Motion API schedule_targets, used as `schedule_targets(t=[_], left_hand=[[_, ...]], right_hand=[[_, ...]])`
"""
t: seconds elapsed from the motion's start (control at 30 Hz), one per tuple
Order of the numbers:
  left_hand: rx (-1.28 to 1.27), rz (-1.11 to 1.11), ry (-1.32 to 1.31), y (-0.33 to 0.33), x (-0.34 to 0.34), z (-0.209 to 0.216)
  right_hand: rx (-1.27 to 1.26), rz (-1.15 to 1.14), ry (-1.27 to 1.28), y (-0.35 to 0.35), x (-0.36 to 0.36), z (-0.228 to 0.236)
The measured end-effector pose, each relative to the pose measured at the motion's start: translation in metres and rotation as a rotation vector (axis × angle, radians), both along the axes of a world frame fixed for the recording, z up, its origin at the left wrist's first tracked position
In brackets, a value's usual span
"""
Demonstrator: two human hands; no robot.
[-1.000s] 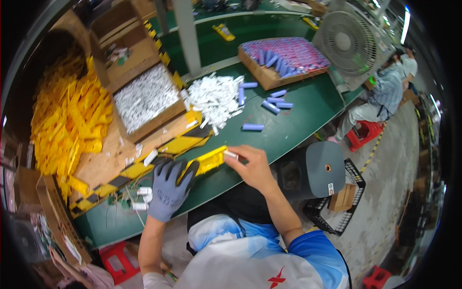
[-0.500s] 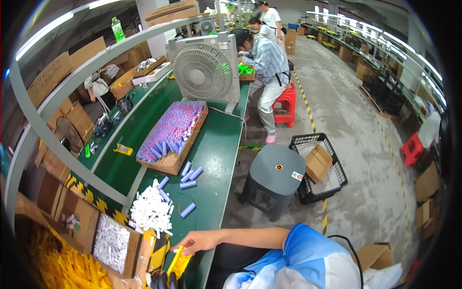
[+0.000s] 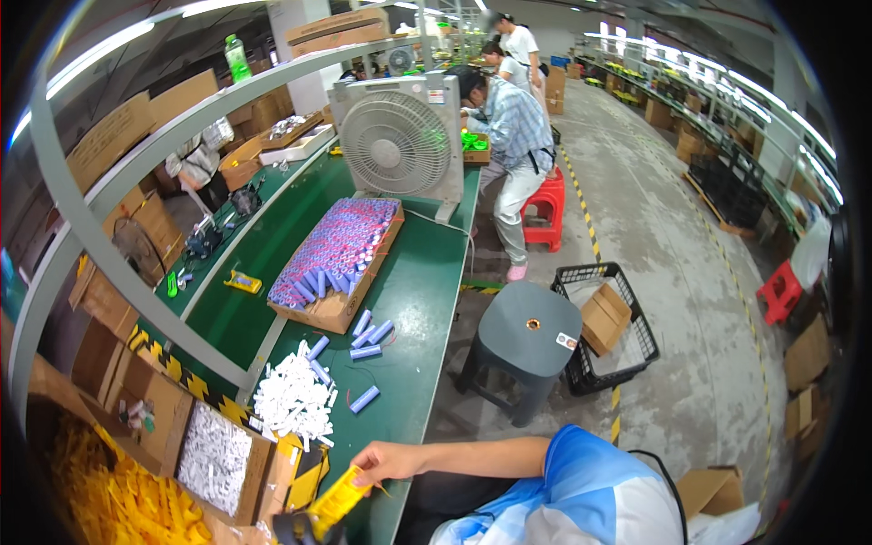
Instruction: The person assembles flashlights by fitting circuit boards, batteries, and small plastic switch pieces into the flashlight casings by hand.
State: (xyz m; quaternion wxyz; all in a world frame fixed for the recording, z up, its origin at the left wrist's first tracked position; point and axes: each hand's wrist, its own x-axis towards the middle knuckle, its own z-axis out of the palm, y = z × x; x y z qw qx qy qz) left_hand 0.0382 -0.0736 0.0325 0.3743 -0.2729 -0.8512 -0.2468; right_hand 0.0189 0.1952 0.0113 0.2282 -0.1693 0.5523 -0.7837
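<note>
Taking the yellow casing (image 3: 337, 500) as the clock's centre, with twelve at the top of the view, it is held aslant above the near end of the green table (image 3: 397, 413), low in the view. The bare right hand (image 3: 387, 460), at two o'clock, pinches its upper end between thumb and fingers; the gloved left hand (image 3: 292, 527), at eight, is by its lower end, mostly cut off by the lower edge, so I cannot tell whether it grips or merely steadies. The likeliest trouble is a slip: the pinch takes in only one end, and if the glove gives no real support, the casing could swivel or drop. The table's edge is near at three o'clock, so a fall that way could end on the floor. A swing toward eleven could scatter the white pieces (image 3: 295, 395). Just past twelve lies a loose purple cell (image 3: 364, 399) with a thin red wire; a careless sleeve or finger could snag that wire, strain its joint, or set the cell rolling.
</note>
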Motion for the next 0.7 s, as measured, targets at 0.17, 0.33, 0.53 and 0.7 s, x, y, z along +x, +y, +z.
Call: schedule_targets(t=[0.17, 0.33, 0.53, 0.7], left_hand=[[1.531, -0.404, -1.031, 0.025, 0.002, -0.020], [1.162, -0.239, -1.085, 0.089, -0.031, 0.028], [1.078, -0.385, -0.951, 0.071, -0.056, 0.098], [0.940, -0.229, -0.710, 0.050, -0.077, 0.106]], right_hand=[[-0.522, -0.425, -0.303, -0.028, 0.007, 0.010], [0.015, -0.474, -0.039, -0.022, 0.008, 0.038], [0.196, -0.598, 0.406, -0.004, 0.022, 0.046], [-0.093, -0.379, 0.340, 0.002, 0.024, 0.055]])
